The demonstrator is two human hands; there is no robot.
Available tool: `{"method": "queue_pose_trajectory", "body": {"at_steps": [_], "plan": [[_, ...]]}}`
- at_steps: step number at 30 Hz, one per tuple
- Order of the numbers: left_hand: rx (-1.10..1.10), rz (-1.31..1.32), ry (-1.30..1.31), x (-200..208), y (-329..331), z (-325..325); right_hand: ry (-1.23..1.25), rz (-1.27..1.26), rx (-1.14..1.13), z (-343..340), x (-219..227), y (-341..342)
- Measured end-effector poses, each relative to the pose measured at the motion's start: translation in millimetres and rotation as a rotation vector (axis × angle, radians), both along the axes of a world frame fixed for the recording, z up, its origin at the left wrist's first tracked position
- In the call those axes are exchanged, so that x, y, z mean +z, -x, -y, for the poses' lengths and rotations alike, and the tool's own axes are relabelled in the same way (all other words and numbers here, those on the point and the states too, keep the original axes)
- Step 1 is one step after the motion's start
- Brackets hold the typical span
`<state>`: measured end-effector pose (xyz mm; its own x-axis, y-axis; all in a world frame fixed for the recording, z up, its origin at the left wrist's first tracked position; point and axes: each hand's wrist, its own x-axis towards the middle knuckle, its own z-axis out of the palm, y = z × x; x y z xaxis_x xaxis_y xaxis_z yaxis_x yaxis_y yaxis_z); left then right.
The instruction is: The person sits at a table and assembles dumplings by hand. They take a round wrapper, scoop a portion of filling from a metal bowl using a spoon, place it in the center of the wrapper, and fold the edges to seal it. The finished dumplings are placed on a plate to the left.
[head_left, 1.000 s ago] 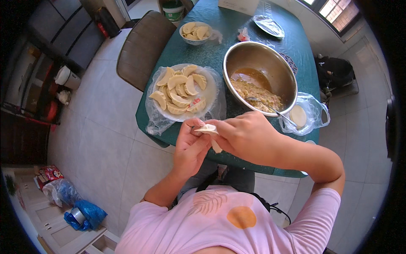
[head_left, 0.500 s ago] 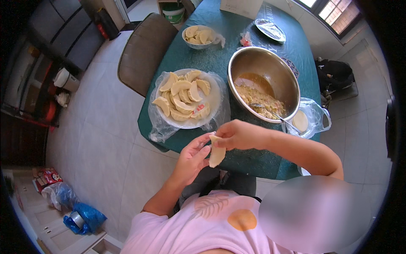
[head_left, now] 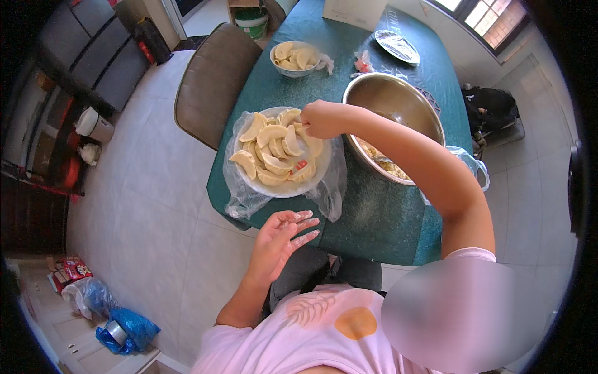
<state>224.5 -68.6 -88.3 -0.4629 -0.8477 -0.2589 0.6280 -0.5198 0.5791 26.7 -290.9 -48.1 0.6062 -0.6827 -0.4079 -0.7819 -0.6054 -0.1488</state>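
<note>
My right hand (head_left: 325,119) reaches over the right side of the white plate (head_left: 268,194), its fingers closed at the upper end of a pale dumpling (head_left: 313,143). Part of that dumpling is hidden by the hand. Several crescent dumplings (head_left: 272,133) are heaped on the plate, which sits on a clear plastic bag (head_left: 333,187). Before the table's near edge, my left hand (head_left: 280,243) is open and holds nothing; white flour coats its fingertips. A large steel bowl (head_left: 392,93) of minced filling (head_left: 389,167) stands to the right, partly covered by my right forearm.
A smaller bowl (head_left: 294,71) of dumplings stands farther back on the green tablecloth (head_left: 367,230). A film-covered plate (head_left: 397,47) and a white box (head_left: 354,14) are at the far end. A plastic bag (head_left: 476,168) lies right of the steel bowl; a chair (head_left: 215,81) is at the left.
My right hand has carried the dumpling from beside my left hand forward to the plate. My left hand has let go of it and opened its fingers.
</note>
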Motion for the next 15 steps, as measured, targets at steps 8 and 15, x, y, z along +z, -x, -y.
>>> {"method": "queue_pose_trajectory", "body": {"at_steps": [8, 15], "plan": [[0.014, -0.016, -0.029, -6.9, -5.0, 1.2, -0.026, 0.114, -0.144, 6.1, 4.9, -17.4], [-0.010, -0.041, -0.027, -7.0, -1.6, 3.3, -0.025, 0.225, -0.104, 9.6, -3.8, -23.1]]}}
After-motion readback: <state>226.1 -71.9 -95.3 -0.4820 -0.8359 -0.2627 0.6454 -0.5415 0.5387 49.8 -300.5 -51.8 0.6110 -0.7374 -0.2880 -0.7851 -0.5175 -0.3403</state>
